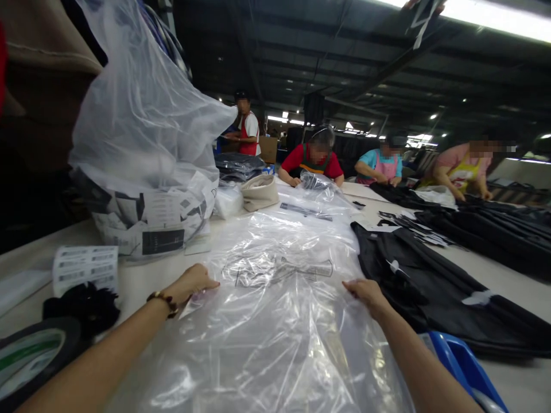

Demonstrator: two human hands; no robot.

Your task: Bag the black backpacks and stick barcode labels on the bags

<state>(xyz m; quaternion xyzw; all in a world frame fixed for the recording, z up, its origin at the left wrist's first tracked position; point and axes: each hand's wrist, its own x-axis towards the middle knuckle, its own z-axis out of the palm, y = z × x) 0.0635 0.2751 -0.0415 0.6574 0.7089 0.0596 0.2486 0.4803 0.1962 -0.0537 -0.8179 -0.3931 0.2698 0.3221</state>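
A stack of clear plastic bags (pixel 275 304) lies spread on the white table (pixel 512 287) in front of me. My left hand (pixel 191 282), a bead bracelet on its wrist, pinches the top bag's left edge with curled fingers. My right hand (pixel 365 291) grips the same bag's right edge, fingers bent down onto the film. A black garment (pixel 430 287) lies just to the right of the bags.
A large clear sack of printed tags (pixel 146 189) stands at the left, a sheet of barcode labels (pixel 86 267) before it. A tape roll (pixel 30 355) sits near left, a blue object (pixel 465 361) near right. Several people work over black garments (pixel 508 229) across the table.
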